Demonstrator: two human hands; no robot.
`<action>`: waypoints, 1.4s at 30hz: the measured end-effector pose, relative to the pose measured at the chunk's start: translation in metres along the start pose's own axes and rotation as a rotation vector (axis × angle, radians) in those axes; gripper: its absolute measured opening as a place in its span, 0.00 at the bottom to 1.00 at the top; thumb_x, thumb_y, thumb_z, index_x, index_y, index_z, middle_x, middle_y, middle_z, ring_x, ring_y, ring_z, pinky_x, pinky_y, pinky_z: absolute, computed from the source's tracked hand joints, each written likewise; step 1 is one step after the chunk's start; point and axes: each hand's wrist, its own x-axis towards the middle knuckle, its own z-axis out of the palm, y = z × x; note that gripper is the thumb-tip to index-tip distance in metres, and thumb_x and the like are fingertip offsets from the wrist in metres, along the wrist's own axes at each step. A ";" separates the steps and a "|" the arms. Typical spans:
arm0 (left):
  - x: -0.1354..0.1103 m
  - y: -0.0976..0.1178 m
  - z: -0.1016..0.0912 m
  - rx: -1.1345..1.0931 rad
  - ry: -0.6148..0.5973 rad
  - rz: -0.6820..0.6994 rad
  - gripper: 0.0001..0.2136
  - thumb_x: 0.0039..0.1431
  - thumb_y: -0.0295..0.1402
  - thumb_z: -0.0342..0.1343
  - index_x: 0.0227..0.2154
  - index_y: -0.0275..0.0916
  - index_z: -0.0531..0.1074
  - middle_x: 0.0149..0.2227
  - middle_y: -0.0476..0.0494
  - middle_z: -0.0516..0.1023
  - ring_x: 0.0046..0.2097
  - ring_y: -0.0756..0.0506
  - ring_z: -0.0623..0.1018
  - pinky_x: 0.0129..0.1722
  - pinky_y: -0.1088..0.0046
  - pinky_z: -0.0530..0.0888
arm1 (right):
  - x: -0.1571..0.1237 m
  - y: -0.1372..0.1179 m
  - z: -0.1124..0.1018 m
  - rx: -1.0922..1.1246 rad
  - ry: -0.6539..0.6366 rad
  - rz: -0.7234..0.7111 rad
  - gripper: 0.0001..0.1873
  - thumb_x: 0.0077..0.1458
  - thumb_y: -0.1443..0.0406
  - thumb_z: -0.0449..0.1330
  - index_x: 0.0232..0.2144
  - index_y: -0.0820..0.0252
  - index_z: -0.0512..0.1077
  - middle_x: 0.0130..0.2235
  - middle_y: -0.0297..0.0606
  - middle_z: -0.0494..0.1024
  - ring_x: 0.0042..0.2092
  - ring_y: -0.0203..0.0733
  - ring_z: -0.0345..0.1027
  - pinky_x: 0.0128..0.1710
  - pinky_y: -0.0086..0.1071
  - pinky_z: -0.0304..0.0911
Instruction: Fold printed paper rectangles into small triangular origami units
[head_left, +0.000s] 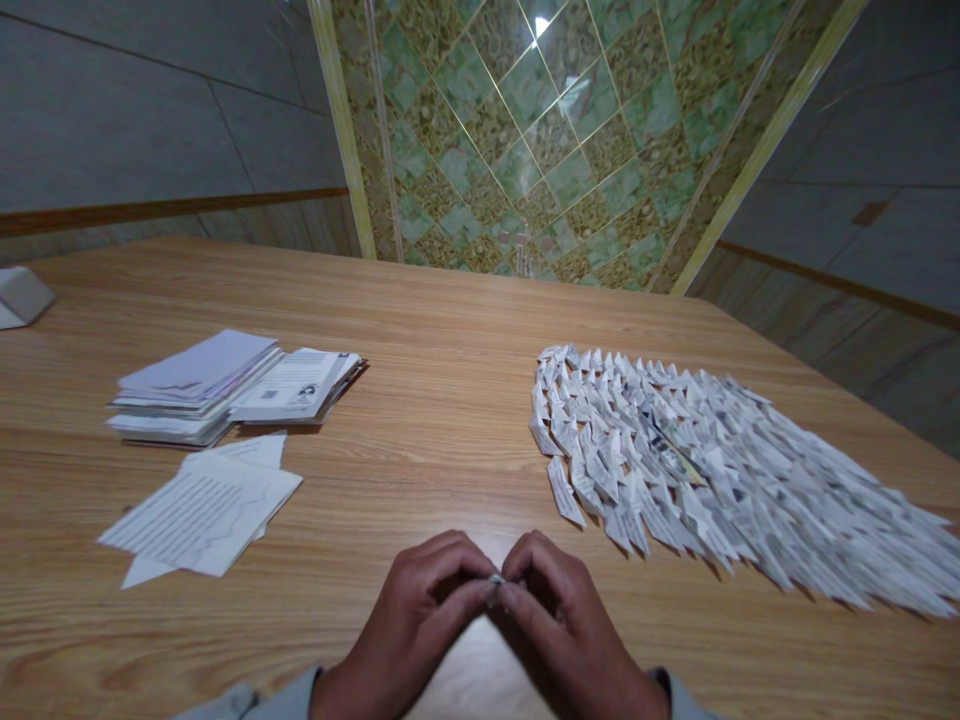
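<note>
My left hand (427, 605) and my right hand (566, 620) meet fingertip to fingertip low in the middle of the view. Thumbs and index fingers pinch a small folded piece of paper (496, 578) between them. Only a whitish bit of it shows; the fingers cover the rest. To the right spread rows of folded paper boats (675, 450), packed closely and made of printed paper. One paper boat (564, 492) sits at the near left edge of that group, closest to my right hand. Loose printed sheets (206, 510) lie overlapped to the left of my left hand.
Behind the loose sheets stands a stack of papers (195, 375), with a printed pile (296, 385) against its right side. A white box-like object (22, 297) is at the far left edge. The wooden table (435, 400) reaches toward a green tiled panel (525, 130).
</note>
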 end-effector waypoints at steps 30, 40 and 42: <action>0.004 -0.007 0.002 -0.217 0.008 -0.194 0.09 0.58 0.36 0.61 0.27 0.36 0.75 0.26 0.48 0.75 0.31 0.47 0.72 0.32 0.74 0.68 | 0.007 -0.001 -0.002 0.035 -0.016 0.067 0.12 0.59 0.58 0.55 0.26 0.58 0.64 0.26 0.30 0.65 0.29 0.37 0.57 0.28 0.30 0.52; 0.004 0.002 -0.004 -0.015 -0.007 -0.052 0.10 0.62 0.35 0.58 0.27 0.38 0.76 0.29 0.46 0.75 0.34 0.45 0.75 0.36 0.72 0.69 | 0.004 -0.005 0.002 -0.124 -0.063 -0.039 0.13 0.64 0.60 0.55 0.29 0.59 0.70 0.29 0.34 0.73 0.32 0.38 0.65 0.32 0.30 0.56; 0.003 0.004 -0.004 -0.020 0.004 -0.056 0.10 0.62 0.34 0.58 0.26 0.38 0.77 0.28 0.46 0.75 0.34 0.45 0.75 0.35 0.72 0.69 | 0.002 -0.007 0.002 -0.119 -0.034 -0.074 0.15 0.65 0.60 0.55 0.27 0.59 0.70 0.28 0.33 0.73 0.32 0.38 0.65 0.32 0.30 0.56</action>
